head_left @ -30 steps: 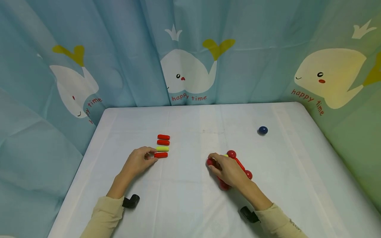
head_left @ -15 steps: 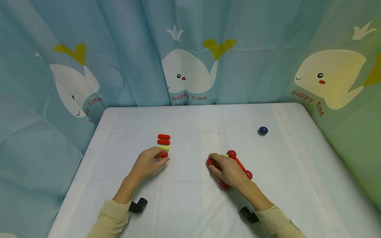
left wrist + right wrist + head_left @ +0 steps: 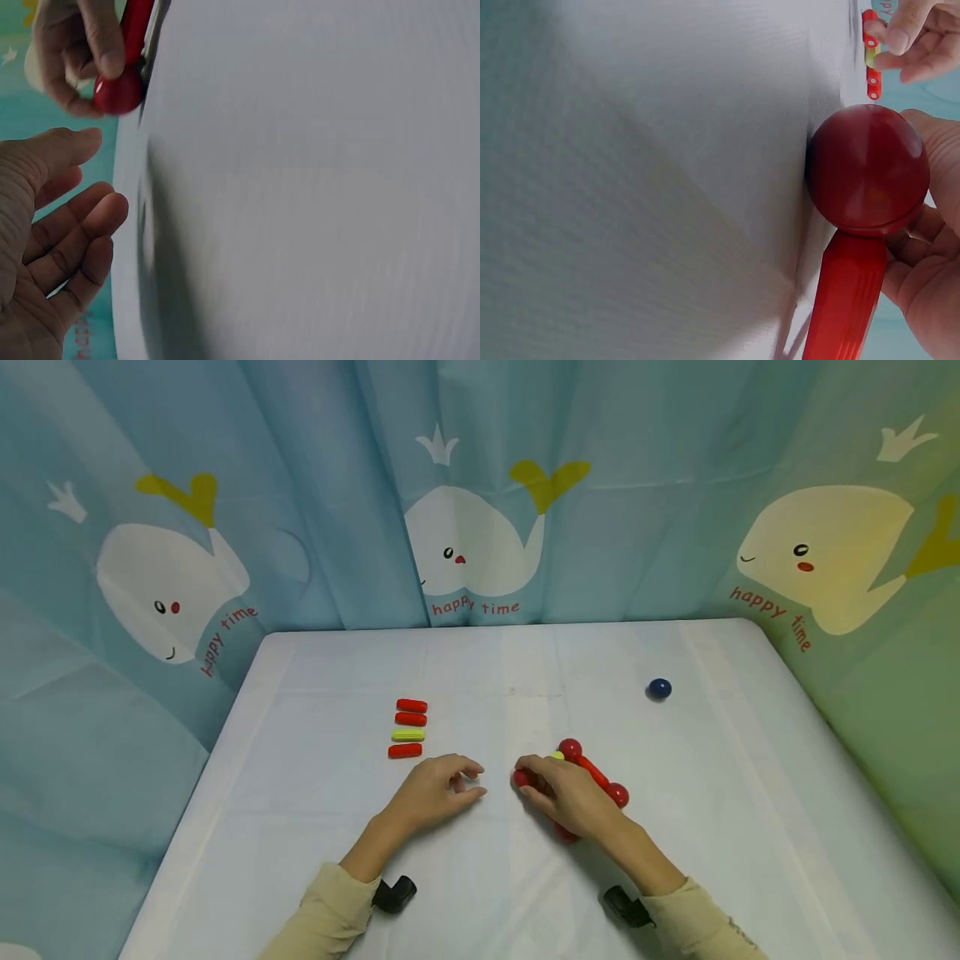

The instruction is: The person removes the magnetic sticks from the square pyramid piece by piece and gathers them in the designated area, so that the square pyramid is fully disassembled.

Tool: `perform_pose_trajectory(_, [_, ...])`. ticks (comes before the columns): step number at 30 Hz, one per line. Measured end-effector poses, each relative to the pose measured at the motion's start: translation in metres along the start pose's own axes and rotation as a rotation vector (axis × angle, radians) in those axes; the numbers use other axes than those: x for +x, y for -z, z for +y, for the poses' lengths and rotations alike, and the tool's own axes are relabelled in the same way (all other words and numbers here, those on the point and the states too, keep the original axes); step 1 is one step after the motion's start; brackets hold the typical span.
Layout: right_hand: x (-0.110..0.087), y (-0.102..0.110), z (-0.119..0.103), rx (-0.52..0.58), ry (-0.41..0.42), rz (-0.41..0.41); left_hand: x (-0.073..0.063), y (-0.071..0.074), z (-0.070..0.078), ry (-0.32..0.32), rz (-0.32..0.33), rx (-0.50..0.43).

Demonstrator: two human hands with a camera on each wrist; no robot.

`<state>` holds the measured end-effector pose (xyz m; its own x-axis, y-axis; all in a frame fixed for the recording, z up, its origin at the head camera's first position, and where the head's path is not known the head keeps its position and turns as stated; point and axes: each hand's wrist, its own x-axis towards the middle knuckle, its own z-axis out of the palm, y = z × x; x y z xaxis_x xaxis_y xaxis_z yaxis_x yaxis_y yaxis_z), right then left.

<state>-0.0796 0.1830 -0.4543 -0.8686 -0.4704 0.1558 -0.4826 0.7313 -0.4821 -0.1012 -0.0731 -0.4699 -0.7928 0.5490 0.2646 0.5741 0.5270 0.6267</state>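
Note:
My right hand [image 3: 573, 797] holds a frame of red balls and rods, its fingers and thumb on the red ball [image 3: 522, 778] at the left corner. In the left wrist view, those fingers pinch the same ball [image 3: 118, 91]. A red rod [image 3: 592, 771] runs between two other balls; part of a yellow rod [image 3: 557, 755] shows above the hand, which hides the rest. To the left of this, my left hand [image 3: 435, 793] hovers over the table with loosely bent fingers, thumb apart and nothing between them. Behind it, a yellow rod [image 3: 408, 736] lies in a column with red rods [image 3: 405, 751].
A dark blue ball [image 3: 660, 688] lies alone at the back right of the white-covered table [image 3: 480, 668]. A blue curtain with whale prints [image 3: 480, 543] hangs along the table's back edge, and a greenish part of it borders the right side.
My left hand has left the rods and moved right toward the frame, leaving the rods in their column. The right hand keeps its hold; the frame has shifted slightly to the left.

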Motion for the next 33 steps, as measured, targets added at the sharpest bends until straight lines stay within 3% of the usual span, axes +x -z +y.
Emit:
perform_pose_trajectory(7, [-0.004,-0.003,-0.001,0.004,0.049,0.005,0.012,-0.017,0.01,0.036,-0.083,-0.014])
perform_pose_trajectory(17, [-0.011,-0.009,-0.004,-0.009,0.021,0.047,0.025,-0.031,0.023,0.108,-0.117,-0.033])
perform_pose_trajectory(24, [-0.012,-0.007,-0.004,0.003,0.024,0.015,0.025,-0.029,0.024,0.126,-0.129,-0.091])
perform_pose_trajectory(28, [-0.014,-0.005,-0.003,-0.009,0.08,-0.003,0.022,-0.025,0.022,0.132,-0.14,-0.137])
perform_pose_trajectory(33, [-0.015,-0.004,-0.002,-0.067,0.182,0.033,0.02,-0.02,0.021,0.059,-0.115,-0.175])
